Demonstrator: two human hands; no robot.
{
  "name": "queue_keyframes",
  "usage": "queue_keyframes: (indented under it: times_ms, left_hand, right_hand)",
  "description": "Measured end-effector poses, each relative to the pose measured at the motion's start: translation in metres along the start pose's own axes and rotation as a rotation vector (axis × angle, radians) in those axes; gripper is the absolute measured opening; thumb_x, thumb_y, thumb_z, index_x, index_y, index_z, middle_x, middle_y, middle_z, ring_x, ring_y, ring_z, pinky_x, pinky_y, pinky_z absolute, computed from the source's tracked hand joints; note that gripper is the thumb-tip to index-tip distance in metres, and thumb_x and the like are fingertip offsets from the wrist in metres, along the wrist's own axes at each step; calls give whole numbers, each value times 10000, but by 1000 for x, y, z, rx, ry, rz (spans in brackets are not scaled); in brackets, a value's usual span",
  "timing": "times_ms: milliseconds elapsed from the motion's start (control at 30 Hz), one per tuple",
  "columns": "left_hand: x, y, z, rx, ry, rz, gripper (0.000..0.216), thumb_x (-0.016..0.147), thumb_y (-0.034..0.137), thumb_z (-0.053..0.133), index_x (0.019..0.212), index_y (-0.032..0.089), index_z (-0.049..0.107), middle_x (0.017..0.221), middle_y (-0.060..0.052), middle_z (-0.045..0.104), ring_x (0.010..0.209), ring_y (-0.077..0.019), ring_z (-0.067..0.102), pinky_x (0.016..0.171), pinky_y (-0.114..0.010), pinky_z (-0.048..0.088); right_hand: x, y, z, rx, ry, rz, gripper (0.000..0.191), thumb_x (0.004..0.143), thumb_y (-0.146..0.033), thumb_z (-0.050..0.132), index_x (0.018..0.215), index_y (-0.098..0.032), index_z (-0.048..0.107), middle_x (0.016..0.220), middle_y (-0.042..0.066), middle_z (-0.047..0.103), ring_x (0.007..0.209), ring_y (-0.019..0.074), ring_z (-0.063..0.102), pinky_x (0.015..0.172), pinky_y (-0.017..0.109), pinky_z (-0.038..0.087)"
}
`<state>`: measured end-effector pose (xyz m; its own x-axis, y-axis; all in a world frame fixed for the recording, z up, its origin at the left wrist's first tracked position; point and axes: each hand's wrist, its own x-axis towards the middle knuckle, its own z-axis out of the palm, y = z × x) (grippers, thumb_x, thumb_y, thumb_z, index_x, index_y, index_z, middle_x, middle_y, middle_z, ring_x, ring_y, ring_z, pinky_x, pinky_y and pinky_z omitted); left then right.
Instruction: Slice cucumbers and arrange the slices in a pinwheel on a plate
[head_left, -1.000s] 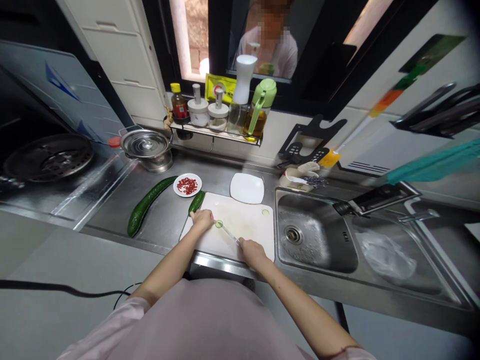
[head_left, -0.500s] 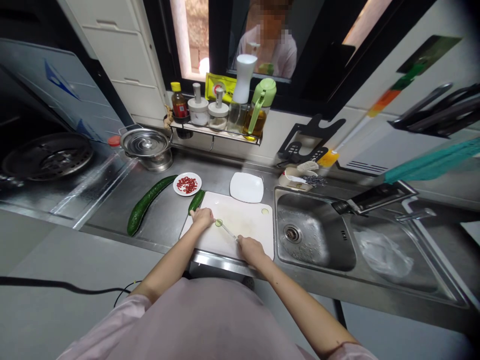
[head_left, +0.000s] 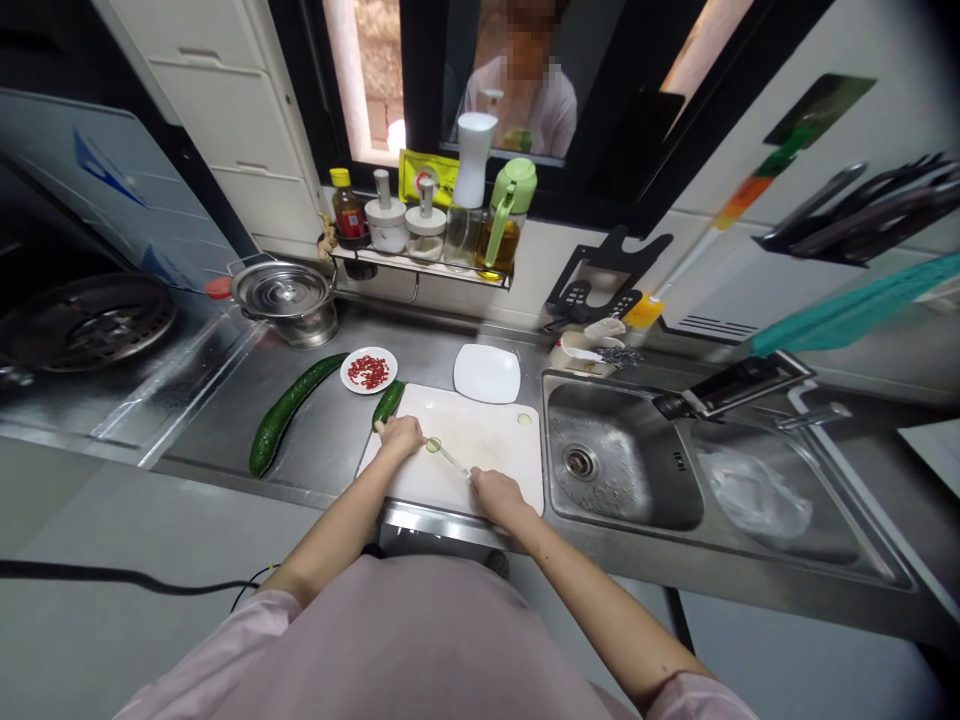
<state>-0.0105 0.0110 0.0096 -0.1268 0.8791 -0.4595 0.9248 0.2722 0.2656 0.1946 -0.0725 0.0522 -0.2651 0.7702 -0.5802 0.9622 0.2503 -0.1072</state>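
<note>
A white cutting board [head_left: 487, 450] lies on the steel counter in front of me. My left hand [head_left: 401, 436] is curled over a cucumber [head_left: 388, 402] that sticks out past the board's far left corner, its cut end facing right. My right hand [head_left: 495, 492] grips the handle of a knife [head_left: 448, 457], whose blade runs up-left to the cucumber's cut end. One small cucumber slice [head_left: 524, 420] lies near the board's far right edge.
A whole cucumber [head_left: 289, 410] and a small dish of red chilli pieces [head_left: 369, 370] lie left of the board, a white plate [head_left: 487, 373] behind it. The sink [head_left: 615, 465] is at the right, a lidded pot [head_left: 283, 295] and a condiment rack [head_left: 420, 255] at the back.
The view has shifted a little; both hands, the knife and the cucumber keep the same pose on the board.
</note>
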Motion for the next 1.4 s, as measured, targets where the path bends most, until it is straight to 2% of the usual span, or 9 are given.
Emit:
queue_keyframes:
  times_ms: [433, 1400]
  left_hand:
    - [-5, 3, -4, 0, -5, -8, 160, 702, 397, 707, 777, 257, 697, 981, -72, 719, 1088, -301, 545, 934, -450, 273]
    - [-3, 1, 2, 12, 17, 11, 161, 722, 391, 684, 778, 240, 665, 962, -81, 710, 1103, -306, 519, 925, -446, 259]
  right_hand:
    - [1, 3, 6, 2, 20, -2, 325, 914, -129, 355, 1153, -138, 575, 988, 168, 688, 976, 236, 656, 749, 305, 462]
    - [-30, 23, 18, -4, 12, 19, 300, 942, -181, 336, 1121, -153, 575, 990, 170, 687, 969, 253, 657, 755, 325, 456]
